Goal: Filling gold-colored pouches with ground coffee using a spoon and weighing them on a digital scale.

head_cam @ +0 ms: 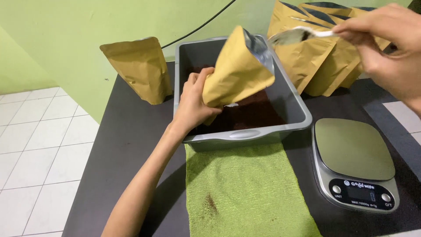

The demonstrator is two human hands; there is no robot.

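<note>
— What are you on?
— Filling: my left hand (193, 103) grips the pouch (239, 68), tilted over the tub (245, 134); my right hand (386, 41) pinches a spoon (296, 35) at its mouth.
— Next?
— I'd say tip the spoon in, steadily.

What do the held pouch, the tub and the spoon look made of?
Pouch: matte tan kraft paper, shiny foil lining visible at its open mouth. Tub: grey moulded plastic, smooth with rounded rim, probably. Spoon: white, likely plastic; blurred.
</note>
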